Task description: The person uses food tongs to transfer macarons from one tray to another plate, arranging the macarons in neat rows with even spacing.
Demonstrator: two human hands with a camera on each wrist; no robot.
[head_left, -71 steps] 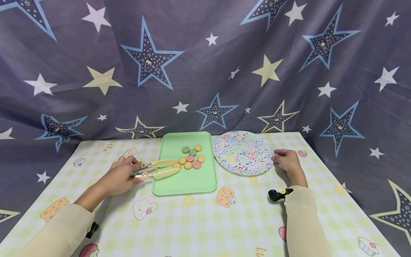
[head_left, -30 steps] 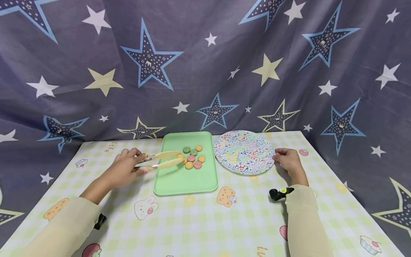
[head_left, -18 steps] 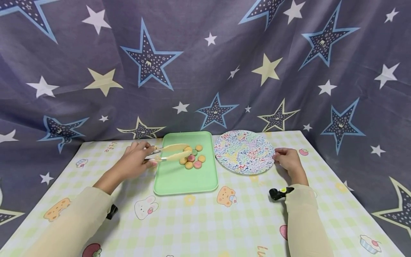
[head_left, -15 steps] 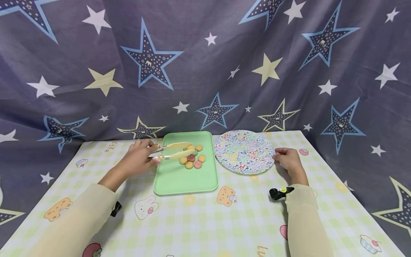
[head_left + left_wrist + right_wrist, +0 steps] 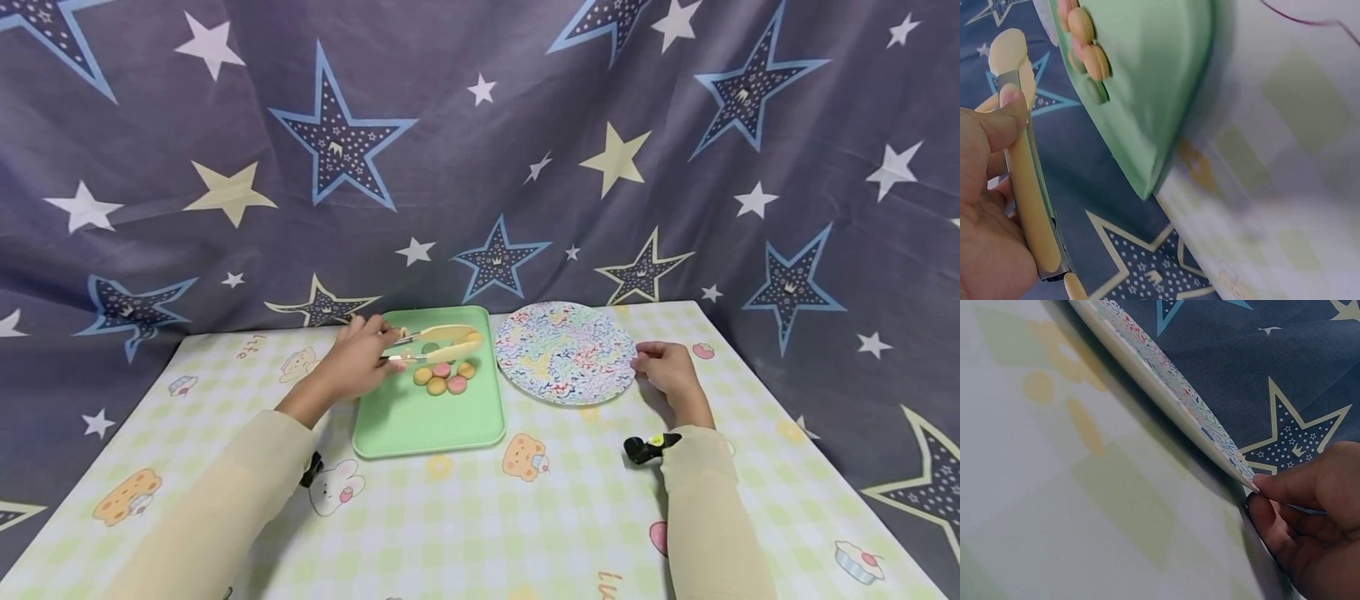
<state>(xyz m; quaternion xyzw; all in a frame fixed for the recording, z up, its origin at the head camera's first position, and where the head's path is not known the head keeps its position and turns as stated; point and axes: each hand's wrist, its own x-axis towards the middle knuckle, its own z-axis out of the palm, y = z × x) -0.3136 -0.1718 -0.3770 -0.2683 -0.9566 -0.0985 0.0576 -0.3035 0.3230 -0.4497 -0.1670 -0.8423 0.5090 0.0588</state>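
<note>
My left hand (image 5: pixel 362 358) grips a pair of tongs (image 5: pixel 442 352) with pale yellow tips, held over the light green tray (image 5: pixel 427 429). Something yellow, seemingly a yellow macaron (image 5: pixel 467 336), shows between the tips; the left wrist view does not make it out. Several macarons (image 5: pixel 437 385), yellow, pink and green, lie on the tray under and in front of the tongs, some partly hidden by them. My right hand (image 5: pixel 669 372) pinches the right rim of a round speckled plate (image 5: pixel 566 354) between thumb and fingers. In the right wrist view the plate's rim (image 5: pixel 1166 394) stands off the cloth.
The plate lies close to the tray's right side. Beneath everything is a checked tablecloth (image 5: pixel 450 533) with printed cartoon pictures. A star-patterned curtain (image 5: pixel 420 167) hangs right behind the tray and plate.
My left hand has carried the tongs right and farther back across the tray, a yellow macaron seemingly moving with the tips. My right hand stays at the plate's rim.
</note>
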